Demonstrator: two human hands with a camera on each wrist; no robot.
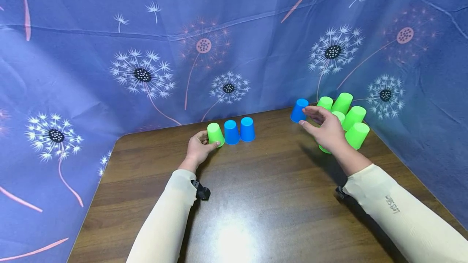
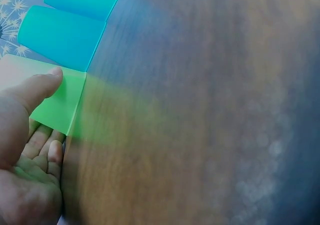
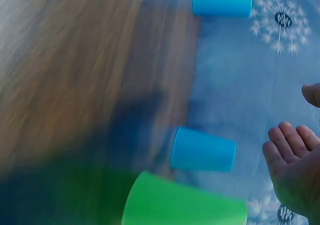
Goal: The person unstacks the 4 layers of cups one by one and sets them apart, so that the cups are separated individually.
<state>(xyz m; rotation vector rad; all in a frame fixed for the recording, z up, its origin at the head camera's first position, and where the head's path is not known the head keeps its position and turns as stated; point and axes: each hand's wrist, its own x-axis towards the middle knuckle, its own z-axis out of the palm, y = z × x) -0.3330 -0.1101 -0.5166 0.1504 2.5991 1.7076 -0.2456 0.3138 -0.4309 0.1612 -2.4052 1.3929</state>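
My left hand (image 1: 198,148) holds an upside-down green cup (image 1: 215,134) at the left end of a short row, thumb (image 2: 47,85) across its near side and fingers around the far side. Beside that cup stand two upside-down blue cups, one (image 1: 231,132) close against it and the other (image 1: 247,129) further right. Over on the right, my right hand (image 1: 326,127) hovers with thumb and fingers apart and nothing between them. Its fingertips overlap another blue cup (image 1: 298,111) in the head view, while the right wrist view shows a gap between hand and blue cup (image 3: 203,149).
Several upside-down green cups (image 1: 356,136) crowd together at the right back of the brown wooden table (image 1: 234,190), partly behind my right hand. A blue dandelion-print cloth (image 1: 252,44) hangs along the table's back and side edges.
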